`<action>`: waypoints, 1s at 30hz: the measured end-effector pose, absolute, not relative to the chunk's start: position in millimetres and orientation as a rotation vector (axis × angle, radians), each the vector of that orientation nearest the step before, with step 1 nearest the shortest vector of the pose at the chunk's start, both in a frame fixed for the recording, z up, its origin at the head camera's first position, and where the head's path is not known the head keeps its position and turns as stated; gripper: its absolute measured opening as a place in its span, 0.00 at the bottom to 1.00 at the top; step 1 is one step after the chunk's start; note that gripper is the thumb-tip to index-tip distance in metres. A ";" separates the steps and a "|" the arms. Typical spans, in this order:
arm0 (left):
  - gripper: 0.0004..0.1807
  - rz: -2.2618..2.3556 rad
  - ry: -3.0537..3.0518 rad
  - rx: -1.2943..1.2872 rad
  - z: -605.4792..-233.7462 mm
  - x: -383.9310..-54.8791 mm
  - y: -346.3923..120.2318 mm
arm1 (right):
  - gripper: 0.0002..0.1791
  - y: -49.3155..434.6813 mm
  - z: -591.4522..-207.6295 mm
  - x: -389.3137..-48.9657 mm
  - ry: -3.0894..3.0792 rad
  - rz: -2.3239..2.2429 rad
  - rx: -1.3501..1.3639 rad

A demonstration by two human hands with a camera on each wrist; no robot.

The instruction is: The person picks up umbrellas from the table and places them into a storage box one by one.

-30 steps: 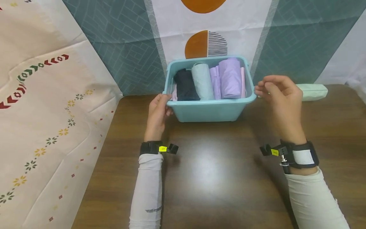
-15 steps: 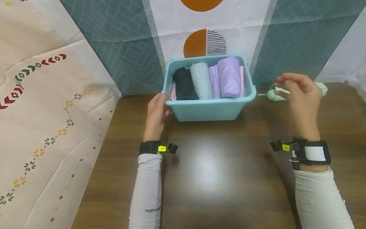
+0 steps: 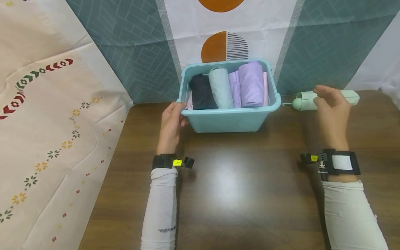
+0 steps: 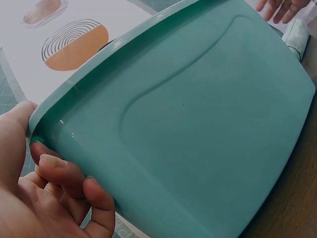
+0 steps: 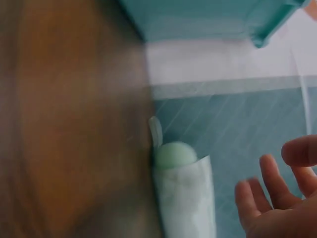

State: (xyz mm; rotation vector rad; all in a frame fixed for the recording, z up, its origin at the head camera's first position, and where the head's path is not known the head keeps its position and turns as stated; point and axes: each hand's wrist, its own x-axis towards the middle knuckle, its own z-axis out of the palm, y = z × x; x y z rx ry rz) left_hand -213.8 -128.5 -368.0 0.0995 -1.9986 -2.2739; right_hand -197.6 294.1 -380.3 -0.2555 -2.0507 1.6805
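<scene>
A light-blue plastic bin (image 3: 225, 121) stands at the back of the wooden table, holding rolled and folded cloths. At its front left corner, my left hand (image 3: 170, 125) pinches the rim, thumb on top and fingers curled beneath, as the left wrist view shows. Over to the right, my right hand (image 3: 334, 118) hovers with loosely bent fingers and holds nothing. It partly covers a pale green folding umbrella (image 3: 307, 100) in its sleeve, whose rounded handle end and strap point toward the bin. In the right wrist view the fingers (image 5: 277, 186) are apart from the umbrella (image 5: 185, 198).
Inside the bin are a black roll (image 3: 202, 93), a pale blue roll (image 3: 221, 88), a lilac roll (image 3: 251, 85), a folded lilac piece (image 3: 235, 89) and bits of pink cloth. Patterned cloth hangs (image 3: 137, 52) close behind the table (image 3: 225, 208) and at its left.
My right hand has moved right, away from the bin's right edge, and then lowered slightly over the umbrella, its fingers spreading from the thumb. My left hand keeps its place on the rim.
</scene>
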 end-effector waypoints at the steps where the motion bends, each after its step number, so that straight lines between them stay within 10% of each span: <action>1: 0.16 -2.274 -2.000 0.101 -368.0 -214.0 -128.4 | 0.20 296.2 -383.4 -198.2 -2.121 1.603 -0.276; 30: 0.14 -2.292 -1.995 0.120 -368.9 -215.2 -127.5 | 0.39 321.1 -399.4 -203.8 -2.812 1.300 -0.209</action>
